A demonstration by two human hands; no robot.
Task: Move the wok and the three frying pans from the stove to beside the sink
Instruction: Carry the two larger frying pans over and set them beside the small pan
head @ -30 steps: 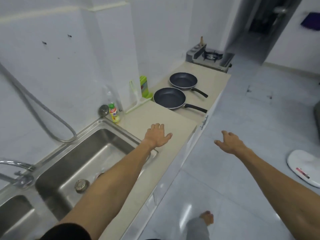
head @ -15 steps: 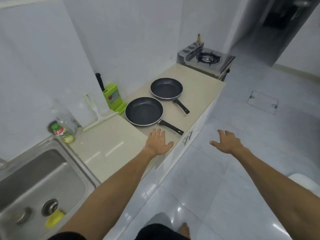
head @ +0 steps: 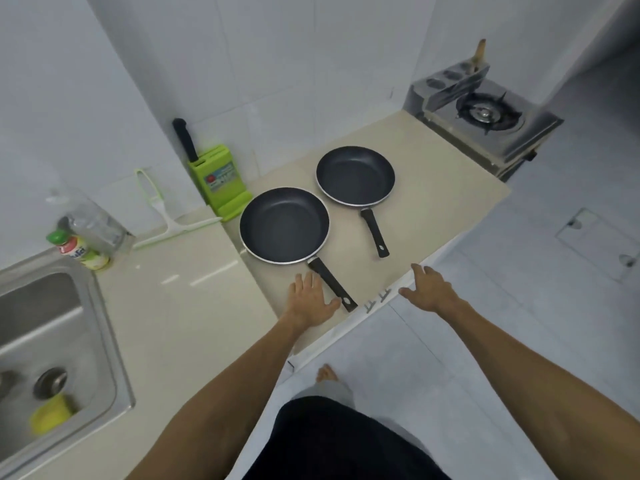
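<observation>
Pans sit side by side on the worktop [head: 433,216]: the near pan [head: 284,225] and the far pan [head: 355,175], both between the stove [head: 485,116] and the sink [head: 52,341] (no wok in view). Left hand [head: 308,299] lies flat, fingers spread, empty, just beside the near pan's handle. Right hand [head: 429,289] hovers open and empty over the worktop's edge. A green knife block [head: 218,180] stands by the wall.

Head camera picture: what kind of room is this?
Most likely a small home kitchen: a gas stove at the counter's far end, two frying pans on the counter, and a steel sink.
</observation>
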